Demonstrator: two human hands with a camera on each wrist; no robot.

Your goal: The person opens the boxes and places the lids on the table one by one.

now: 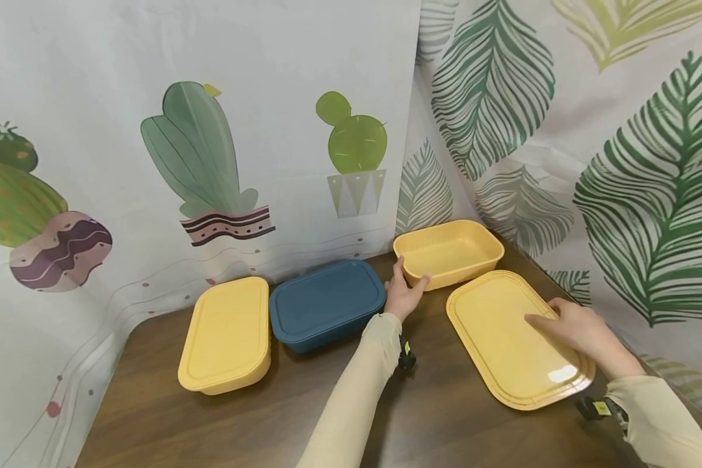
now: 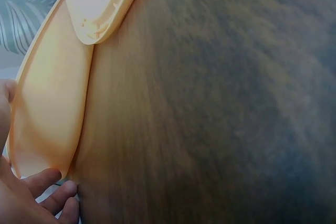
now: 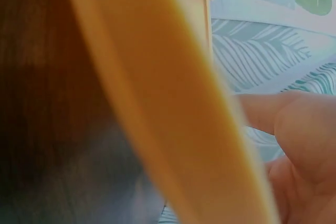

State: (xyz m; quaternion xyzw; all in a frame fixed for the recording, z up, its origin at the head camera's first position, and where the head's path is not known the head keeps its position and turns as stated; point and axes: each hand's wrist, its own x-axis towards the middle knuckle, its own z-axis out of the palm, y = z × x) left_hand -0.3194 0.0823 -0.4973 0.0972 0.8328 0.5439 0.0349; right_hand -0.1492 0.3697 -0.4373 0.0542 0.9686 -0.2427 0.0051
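A yellow lidless food container (image 1: 444,276) stands at the back right, against the wall sheet. My left hand (image 1: 405,296) holds its near left corner, thumb on the near wall and fingers round the left end. In the left wrist view, the fingers (image 2: 44,179) lie at the container's end (image 2: 50,98). My right hand (image 1: 579,328) grips a yellow lid (image 1: 503,338) by its right edge, thumb on the top face and the other fingers hidden beneath. The lid is tilted, its far end close to the container. The right wrist view shows the lid (image 3: 157,77) large and blurred.
A blue lidded container (image 1: 327,302) stands left of my left hand. Beside it is a yellow lidded container (image 1: 228,335). All rest on a dark wooden table (image 1: 304,396), with printed sheets (image 1: 292,130) hanging behind and along the right edge.
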